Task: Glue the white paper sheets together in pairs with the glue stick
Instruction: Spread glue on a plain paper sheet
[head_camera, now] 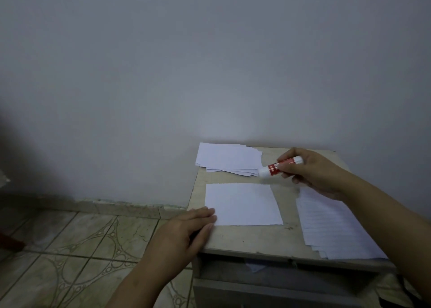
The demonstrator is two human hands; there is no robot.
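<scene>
Paper sheets lie in three lots on the small worktop (245, 240), and the layout looks like a work line. At the near left, the left hand (186, 230) rests its straight, close-set fingers on the near-left corner of the single sheet (242, 204) in the middle, probably to pin it for gluing. Beyond it, at the far edge, sits a loose fanned pile (227, 159), whether glued pairs or spare stock I cannot tell. Further right, the right hand (317, 174) pinches the glue stick (279, 166) above the worktop, white end pointing left. I cannot tell whether that end is capped. Under that forearm lies the right-hand stack (331, 226), within easy reach.
</scene>
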